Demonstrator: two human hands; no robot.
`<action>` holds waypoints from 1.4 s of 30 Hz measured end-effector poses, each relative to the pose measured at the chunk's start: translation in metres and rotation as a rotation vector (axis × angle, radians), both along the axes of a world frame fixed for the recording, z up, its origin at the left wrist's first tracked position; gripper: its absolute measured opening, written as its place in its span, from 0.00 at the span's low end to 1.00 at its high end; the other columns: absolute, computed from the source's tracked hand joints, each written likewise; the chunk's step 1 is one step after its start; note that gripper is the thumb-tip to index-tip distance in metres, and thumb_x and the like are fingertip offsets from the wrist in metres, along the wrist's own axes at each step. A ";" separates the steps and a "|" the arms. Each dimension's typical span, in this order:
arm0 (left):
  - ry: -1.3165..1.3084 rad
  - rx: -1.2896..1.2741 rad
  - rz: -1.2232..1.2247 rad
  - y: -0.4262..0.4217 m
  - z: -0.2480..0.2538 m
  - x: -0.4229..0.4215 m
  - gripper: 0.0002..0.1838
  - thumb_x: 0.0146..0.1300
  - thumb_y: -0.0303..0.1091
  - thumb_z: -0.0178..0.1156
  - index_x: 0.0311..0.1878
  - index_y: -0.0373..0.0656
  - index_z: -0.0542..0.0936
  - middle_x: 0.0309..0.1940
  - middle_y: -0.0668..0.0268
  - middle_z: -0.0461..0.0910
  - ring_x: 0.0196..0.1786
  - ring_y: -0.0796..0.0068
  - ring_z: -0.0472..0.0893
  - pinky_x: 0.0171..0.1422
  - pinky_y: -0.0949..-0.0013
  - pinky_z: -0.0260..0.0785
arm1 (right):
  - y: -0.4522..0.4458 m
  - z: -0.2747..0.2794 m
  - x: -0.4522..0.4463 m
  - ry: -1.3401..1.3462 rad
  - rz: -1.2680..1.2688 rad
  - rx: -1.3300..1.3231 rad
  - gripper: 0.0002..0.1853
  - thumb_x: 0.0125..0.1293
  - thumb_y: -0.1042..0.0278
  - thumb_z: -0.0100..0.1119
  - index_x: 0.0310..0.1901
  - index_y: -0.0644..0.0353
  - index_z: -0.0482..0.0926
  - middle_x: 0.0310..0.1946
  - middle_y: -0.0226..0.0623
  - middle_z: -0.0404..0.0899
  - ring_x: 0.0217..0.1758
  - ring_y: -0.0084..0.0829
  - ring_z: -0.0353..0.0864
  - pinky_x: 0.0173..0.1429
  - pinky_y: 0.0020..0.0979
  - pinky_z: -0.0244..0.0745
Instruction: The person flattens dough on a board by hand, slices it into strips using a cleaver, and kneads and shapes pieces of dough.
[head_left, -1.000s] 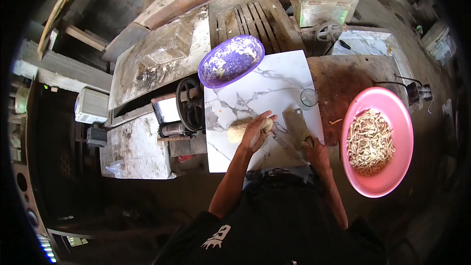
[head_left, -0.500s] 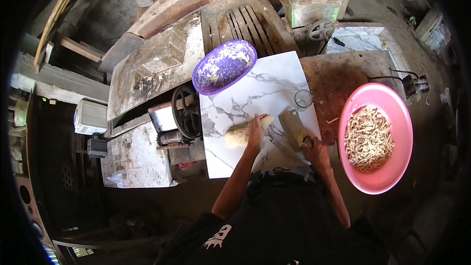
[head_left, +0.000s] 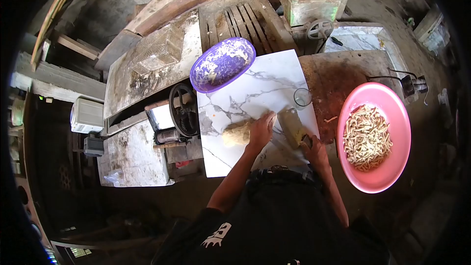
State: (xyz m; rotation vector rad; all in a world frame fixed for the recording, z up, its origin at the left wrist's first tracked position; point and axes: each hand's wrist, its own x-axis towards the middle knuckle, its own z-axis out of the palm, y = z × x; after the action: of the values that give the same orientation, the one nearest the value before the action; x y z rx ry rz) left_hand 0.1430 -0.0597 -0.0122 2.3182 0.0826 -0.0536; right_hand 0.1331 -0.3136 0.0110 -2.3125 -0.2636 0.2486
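Observation:
A pale lump of dough point(head_left: 236, 135) lies on the white marble-patterned board. My left hand point(head_left: 261, 131) is closed over its right end, the fingers together and hiding that part. Just to the right, my right hand point(head_left: 316, 152) grips the dark handle of a cleaver point(head_left: 292, 125). Its broad blade rests flat or nearly flat over the board, pointing away from me, with yellowish bits of dough stuck near the handle. The blade is beside my left fingertips; whether they touch is unclear.
A clear drinking glass point(head_left: 302, 97) stands by the board's right edge. At the board's point(head_left: 274, 76) far left corner sits a purple basin point(head_left: 198, 86) smeared with dough. To the right, a pink basin point(head_left: 400, 152) holds many dough strips. A hand-wheel machine point(head_left: 184, 110) stands at left.
My left hand has slid right over the dough's end, covering the tip that showed before. My right hand and the cleaver have barely moved. The view has shifted slightly.

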 end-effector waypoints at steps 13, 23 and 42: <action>-0.294 0.491 0.007 -0.038 -0.003 -0.019 0.35 0.68 0.52 0.49 0.71 0.38 0.63 0.73 0.52 0.59 0.75 0.52 0.57 0.75 0.44 0.48 | 0.002 -0.002 -0.003 -0.008 0.000 -0.052 0.20 0.62 0.64 0.65 0.50 0.68 0.73 0.40 0.60 0.80 0.45 0.59 0.81 0.47 0.47 0.76; -0.304 0.124 0.011 0.003 -0.017 0.014 0.20 0.67 0.30 0.53 0.62 0.40 0.74 0.64 0.52 0.69 0.59 0.51 0.76 0.61 0.58 0.70 | -0.003 -0.008 -0.002 -0.032 -0.021 -0.026 0.20 0.62 0.60 0.64 0.49 0.67 0.74 0.41 0.60 0.80 0.46 0.58 0.80 0.49 0.49 0.75; -0.332 0.379 -0.197 -0.016 -0.001 -0.009 0.33 0.67 0.43 0.53 0.68 0.29 0.64 0.70 0.43 0.60 0.74 0.44 0.57 0.76 0.50 0.49 | -0.001 -0.010 -0.001 0.058 -0.075 -0.020 0.24 0.60 0.59 0.66 0.53 0.64 0.74 0.45 0.58 0.81 0.50 0.55 0.81 0.52 0.47 0.76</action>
State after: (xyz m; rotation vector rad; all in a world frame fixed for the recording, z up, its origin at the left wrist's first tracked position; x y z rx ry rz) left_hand 0.1345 -0.0759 -0.0128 2.6717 -0.3298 0.2696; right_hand 0.1320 -0.3143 0.0012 -2.3257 -0.1462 0.2810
